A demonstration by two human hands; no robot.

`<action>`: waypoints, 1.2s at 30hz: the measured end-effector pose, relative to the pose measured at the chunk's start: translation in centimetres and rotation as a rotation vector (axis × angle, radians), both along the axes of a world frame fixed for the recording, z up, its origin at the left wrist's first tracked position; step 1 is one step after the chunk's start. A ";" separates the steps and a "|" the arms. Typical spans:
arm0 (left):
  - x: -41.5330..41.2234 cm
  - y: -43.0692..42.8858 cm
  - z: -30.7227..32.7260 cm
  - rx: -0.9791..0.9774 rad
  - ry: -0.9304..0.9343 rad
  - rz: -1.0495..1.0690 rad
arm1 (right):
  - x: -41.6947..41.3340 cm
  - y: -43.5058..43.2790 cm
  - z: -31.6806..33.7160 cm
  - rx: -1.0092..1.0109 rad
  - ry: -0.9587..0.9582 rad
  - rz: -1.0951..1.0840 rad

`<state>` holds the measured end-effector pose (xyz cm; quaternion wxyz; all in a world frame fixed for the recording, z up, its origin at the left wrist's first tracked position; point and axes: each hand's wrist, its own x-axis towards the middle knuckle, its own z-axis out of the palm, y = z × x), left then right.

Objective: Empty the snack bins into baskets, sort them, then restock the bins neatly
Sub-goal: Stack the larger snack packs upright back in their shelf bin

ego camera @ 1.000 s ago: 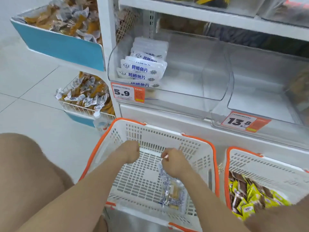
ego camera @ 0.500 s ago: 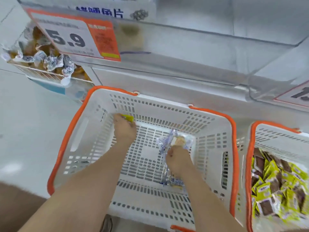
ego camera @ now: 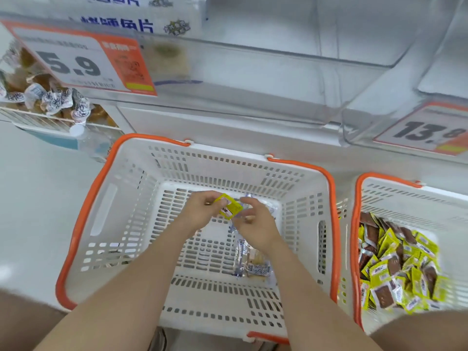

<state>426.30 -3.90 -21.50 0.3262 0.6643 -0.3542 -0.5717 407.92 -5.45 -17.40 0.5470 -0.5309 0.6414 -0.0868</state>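
Packet in yellow wrap (ego camera: 229, 208) sits pinched by the left hand (ego camera: 200, 211) near the white basket's (ego camera: 106, 211) far wall. The right hand (ego camera: 255, 224) beside it spreads loose fingers, gripping nothing.

Shop, snack aisle. Orange 5.9 price tag (ego camera: 83, 59) upper left and 13.8 price tag (ego camera: 428, 133) at right edge, both on clear plastic bins (ego camera: 253, 79) along a white shelf. Below, centre basket (ego camera: 83, 216) and right basket (ego camera: 355, 224), orange-rimmed shopping type, the right one holding yellow packets (ego camera: 395, 269). Wire rack (ego camera: 38, 117) of wrapped snacks (ego camera: 55, 97) far left. Pale floor (ego camera: 33, 198).
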 end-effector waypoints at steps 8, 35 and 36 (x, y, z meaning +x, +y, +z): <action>-7.0 0.3 6.8 0.007 0.045 -0.111 | -4.1 1.2 6.0 -0.317 0.098 -0.048; -7.3 2.5 -4.8 -0.067 -0.872 -0.795 | -6.9 4.8 1.7 -0.070 0.478 0.426; -6.7 2.7 -5.3 -0.082 -0.853 -0.784 | -7.1 4.9 0.5 -0.036 0.478 0.385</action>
